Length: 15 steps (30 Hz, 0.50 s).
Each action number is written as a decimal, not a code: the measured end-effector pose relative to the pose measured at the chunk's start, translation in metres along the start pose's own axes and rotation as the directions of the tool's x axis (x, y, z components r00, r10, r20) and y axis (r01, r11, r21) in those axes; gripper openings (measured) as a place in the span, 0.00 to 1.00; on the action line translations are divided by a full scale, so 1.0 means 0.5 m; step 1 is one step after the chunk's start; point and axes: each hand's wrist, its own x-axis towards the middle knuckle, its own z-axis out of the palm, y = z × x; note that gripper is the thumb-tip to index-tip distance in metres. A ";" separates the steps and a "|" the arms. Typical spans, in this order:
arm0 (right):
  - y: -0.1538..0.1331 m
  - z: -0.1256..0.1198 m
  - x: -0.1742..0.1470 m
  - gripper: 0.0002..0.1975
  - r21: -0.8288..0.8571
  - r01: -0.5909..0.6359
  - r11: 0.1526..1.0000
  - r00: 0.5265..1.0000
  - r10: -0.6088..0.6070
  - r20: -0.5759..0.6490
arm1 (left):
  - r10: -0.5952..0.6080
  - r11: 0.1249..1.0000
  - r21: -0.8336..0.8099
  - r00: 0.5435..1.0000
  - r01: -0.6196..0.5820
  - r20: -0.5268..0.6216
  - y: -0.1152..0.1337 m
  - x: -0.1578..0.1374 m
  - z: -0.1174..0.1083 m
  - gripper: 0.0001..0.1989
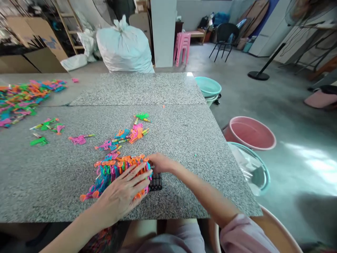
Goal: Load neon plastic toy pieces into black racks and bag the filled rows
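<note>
Right hand (160,162) at the row's 3 o'clock end: fingertips hidden behind the end toys and blurred, so couldn't tell if they pinched anything. Left hand (122,193) covered the middle and near side of the toy row (113,170); palm down, fingers extended and slightly parted, lying on the toys. Most of the black rack (156,182) was out of sight under toys and hand; only its 3 o'clock end showed. Big toy pile (26,98) at 10 o'clock was cut off by the frame edge.

Row sat on the tabletop (179,133) near the 6 o'clock edge, long axis roughly 9 to 3. Toys in it were packed side by side on edge, each running about 12 to 6; the 9 o'clock end fanned out toward 7. Loose toys (135,133) at 12 o'clock from the row pointed various ways.

Toys: thin, gun-shaped, plastic-looking; pink, blue, green, orange. Round orange tips lined the row's 12 o'clock side. Rack: dark open grid. Tabletop: speckled, granite-like slabs, seam running 9 to 3.
</note>
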 end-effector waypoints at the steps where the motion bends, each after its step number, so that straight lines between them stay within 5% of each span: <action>1: 0.017 -0.024 0.025 0.16 -0.018 0.015 1.000 1.000 -0.015 -0.027 | -0.006 1.000 -0.003 1.000 0.006 0.004 0.001 0.001 -0.002 0.19; 5: 0.048 -0.092 0.145 0.25 -0.308 -0.130 0.942 0.955 0.035 -0.295 | -0.005 1.000 0.004 1.000 0.004 0.007 0.002 0.002 -0.005 0.18; 9: 0.046 -0.083 0.196 0.25 -0.459 -0.060 0.886 0.973 -0.051 -0.226 | 0.023 1.000 0.018 1.000 -0.023 0.001 0.001 0.000 -0.003 0.17; 12: 0.073 -0.075 0.147 0.27 -0.388 -0.084 0.918 0.968 -0.018 -0.252 | 0.003 1.000 0.010 1.000 -0.003 0.014 0.004 0.001 -0.004 0.18; 15: 0.112 -0.075 0.059 0.28 -0.058 -0.118 0.991 0.943 0.094 -0.319 | -0.016 1.000 -0.019 1.000 0.016 0.003 0.007 0.003 -0.006 0.17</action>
